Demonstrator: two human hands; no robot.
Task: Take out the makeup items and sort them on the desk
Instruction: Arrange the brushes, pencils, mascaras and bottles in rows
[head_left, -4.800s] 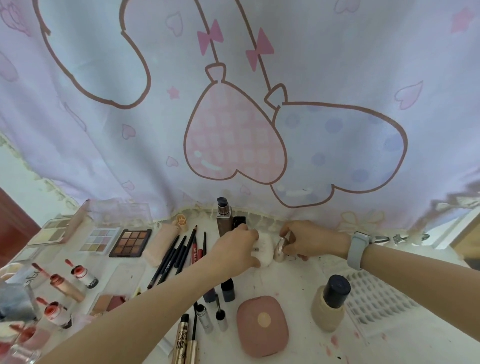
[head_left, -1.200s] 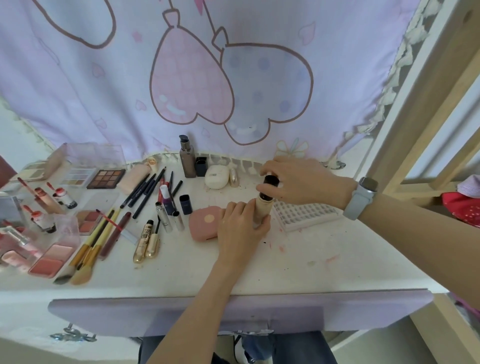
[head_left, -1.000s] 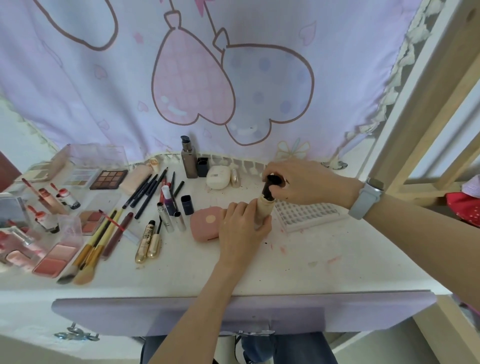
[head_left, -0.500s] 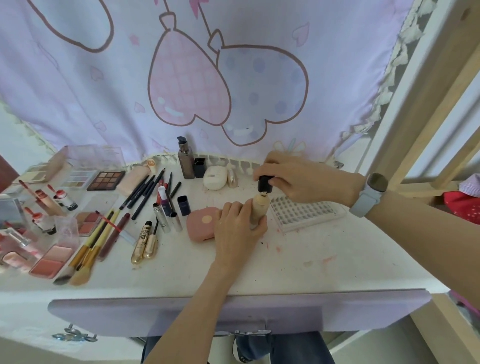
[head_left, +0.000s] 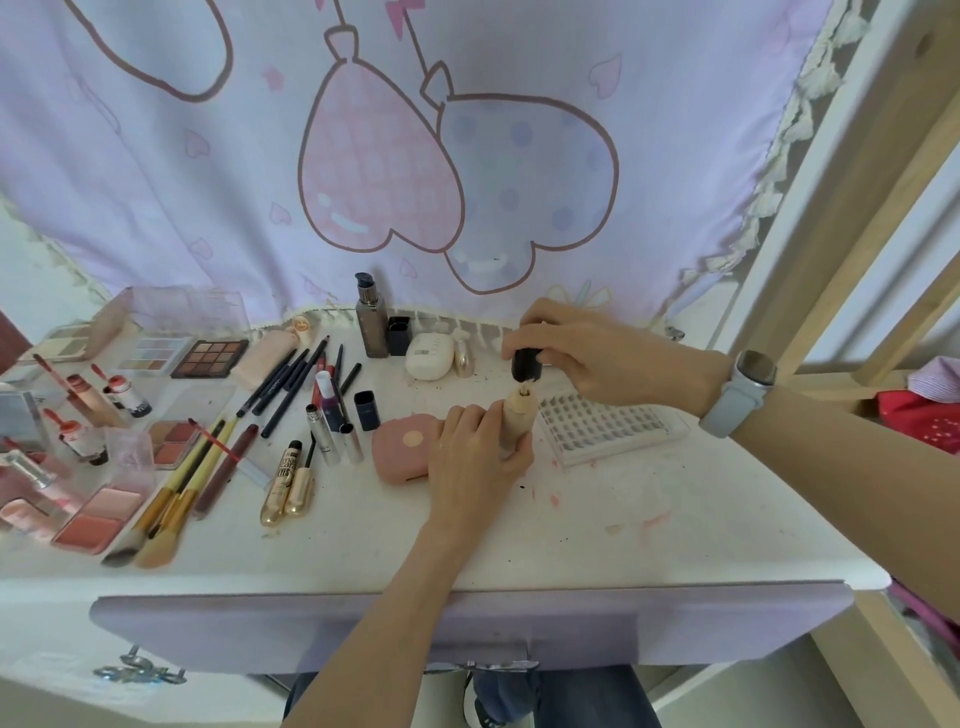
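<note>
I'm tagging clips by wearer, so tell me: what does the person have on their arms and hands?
Both forearms are bare, with no sleeves in view. The right wrist carries a smartwatch on a pale grey-blue band. The left hand and right hand wear no gloves and no visible rings.

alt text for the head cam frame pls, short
At a white desk strewn with makeup, the left hand holds a beige foundation bottle upright while the right hand holds its black cap just above the open neck. A pink compact lies beside the left hand, with palettes, pencils and brushes further left.
</note>
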